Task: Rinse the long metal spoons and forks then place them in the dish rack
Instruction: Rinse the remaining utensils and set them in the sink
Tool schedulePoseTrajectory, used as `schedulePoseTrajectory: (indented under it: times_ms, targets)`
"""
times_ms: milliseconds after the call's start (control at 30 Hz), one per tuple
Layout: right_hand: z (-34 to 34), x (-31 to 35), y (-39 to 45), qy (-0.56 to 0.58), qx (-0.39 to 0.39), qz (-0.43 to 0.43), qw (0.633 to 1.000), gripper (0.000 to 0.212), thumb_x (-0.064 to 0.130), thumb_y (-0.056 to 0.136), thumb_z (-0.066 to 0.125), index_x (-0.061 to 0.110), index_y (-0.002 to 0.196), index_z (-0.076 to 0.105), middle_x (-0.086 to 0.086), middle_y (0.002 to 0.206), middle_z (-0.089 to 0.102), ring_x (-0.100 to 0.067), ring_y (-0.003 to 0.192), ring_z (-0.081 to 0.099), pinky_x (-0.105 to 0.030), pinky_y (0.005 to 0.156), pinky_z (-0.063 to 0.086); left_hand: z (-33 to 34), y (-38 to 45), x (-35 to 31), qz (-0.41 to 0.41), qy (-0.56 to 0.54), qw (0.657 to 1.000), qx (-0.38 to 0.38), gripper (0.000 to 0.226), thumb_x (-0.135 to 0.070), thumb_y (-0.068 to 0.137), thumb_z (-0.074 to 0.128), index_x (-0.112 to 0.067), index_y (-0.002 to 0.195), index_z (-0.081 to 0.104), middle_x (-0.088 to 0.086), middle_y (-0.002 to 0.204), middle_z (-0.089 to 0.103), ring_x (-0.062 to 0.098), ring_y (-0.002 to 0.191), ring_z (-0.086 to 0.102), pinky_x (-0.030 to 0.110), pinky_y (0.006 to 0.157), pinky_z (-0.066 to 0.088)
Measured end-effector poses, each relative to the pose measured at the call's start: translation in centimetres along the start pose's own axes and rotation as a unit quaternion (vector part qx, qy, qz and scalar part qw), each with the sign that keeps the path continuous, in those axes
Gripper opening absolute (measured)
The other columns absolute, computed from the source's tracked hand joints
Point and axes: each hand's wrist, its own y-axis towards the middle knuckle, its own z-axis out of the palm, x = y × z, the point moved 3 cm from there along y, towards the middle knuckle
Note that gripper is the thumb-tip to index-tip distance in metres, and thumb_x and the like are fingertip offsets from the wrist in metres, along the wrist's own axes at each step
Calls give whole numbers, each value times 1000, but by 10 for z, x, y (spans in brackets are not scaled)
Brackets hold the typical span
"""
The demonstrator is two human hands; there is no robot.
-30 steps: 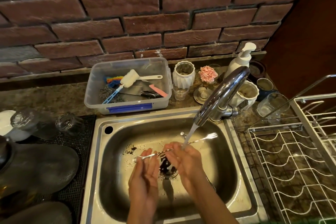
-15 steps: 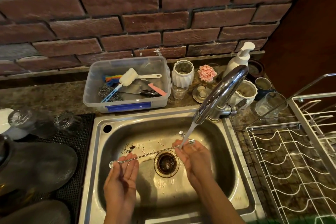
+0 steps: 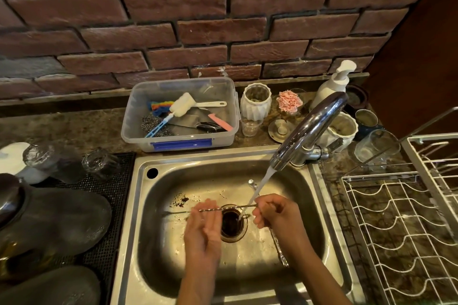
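Over the sink [image 3: 138,205] drain, I'm rinsing one long utensil.
Thin, twisted metal stem [image 3: 230,208] lies level under tap water [image 3: 257,190]; right hand [image 3: 277,213] pinches one end, left hand [image 3: 205,225] fingers support it.

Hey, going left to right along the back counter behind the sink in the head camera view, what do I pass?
Clear plastic tub → white ribbed vase → pink flower → white pump bottle → clear drinking glass → white wire dish rack.
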Motion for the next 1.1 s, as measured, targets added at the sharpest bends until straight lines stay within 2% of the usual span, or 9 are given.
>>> schedulePoseTrajectory:
  times_ms: [67,133,300,433,567,700,867,1000,1100]
  targets:
    - [3,-1,-1,-24,18,-14,999,15,-7,96,52,-5,92,67,-17,65,68,-21,54,60,-29,55,52,18,-12,29,-16,76,997,29,41,-17,82,65,2,118,60,25,116,70,30,92,72,39,78,58]
    - [1,1,-2,-55,18,-42,997,12,-6,95,53,-3,90,64,-18,62,65,-19,51,59,-29,52,50,34,-24,52,-31,113,991,67,37,-11,83,67,7,114,62,27,109,74,30,79,74,34,62,60]
    - [-35,5,-2,1,-60,-60,996,20,-2,100,44,-4,88,59,-26,67,62,-20,50,56,-26,45,47,39,-22,48,-35,59,996,60,18,-2,98,53,8,109,63,27,107,75,35,101,75,37,73,65]
    - [-34,1,-5,-17,-69,-75,995,24,1,100,46,0,83,61,-25,63,59,-19,49,53,-27,44,44,40,-29,59,-48,67,994,68,26,-5,95,57,9,116,62,29,111,73,38,105,74,41,80,64]
    - [-43,3,-10,-18,-64,-66,996,22,2,99,49,1,83,64,-20,62,62,-18,48,53,-26,43,45,44,-37,65,-80,66,992,78,29,-3,91,62,10,117,62,33,114,71,39,99,75,41,76,65]
    - [-71,7,-10,16,-111,-64,992,21,-2,98,48,-6,85,63,-13,61,65,-18,47,52,-24,41,44,37,-17,36,-20,32,998,40,21,-3,97,57,10,113,63,29,108,74,35,99,76,42,83,64]
    - [-66,8,-15,23,-103,-46,993,19,-2,98,48,-5,87,63,-13,63,66,-18,49,55,-23,43,46,45,-25,40,-31,45,997,61,21,-3,98,56,8,114,61,28,105,75,37,102,75,39,78,64]
    - [-91,11,-18,37,-144,-32,988,15,-4,94,52,-3,85,63,-11,59,64,-17,47,54,-26,44,44,41,-10,11,17,29,999,16,21,-5,100,56,5,116,62,23,102,77,33,97,77,35,72,65]
    - [-94,6,-21,32,-153,-18,988,18,-2,95,51,1,82,63,-12,60,63,-16,46,54,-29,46,43,42,-15,9,39,67,997,12,27,-22,103,55,2,113,63,22,101,78,32,93,78,33,66,64]
